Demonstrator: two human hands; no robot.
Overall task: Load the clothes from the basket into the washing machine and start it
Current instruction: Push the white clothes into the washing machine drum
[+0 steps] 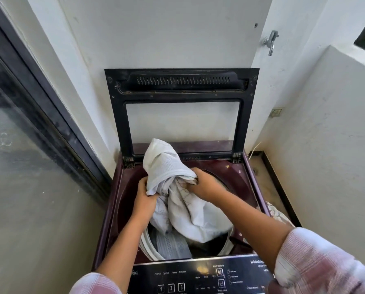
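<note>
here | left hand (144, 197) grips white cloth (177, 198) | right hand (202, 185) grips it | above washing machine (122, 198)

The control panel (198, 276) runs off the bottom edge, its smaller labels too blurred to read

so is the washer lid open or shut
Open. The lid stands upright at the back of the washing machine, behind the white cloth.

White walls (177, 39) enclose a daylit corner. A dark-framed glass door (18, 145) stands left; a tap (270, 42) and socket (276, 112) sit right. Tan floor (39, 230), dark skirting (281, 187).
</note>
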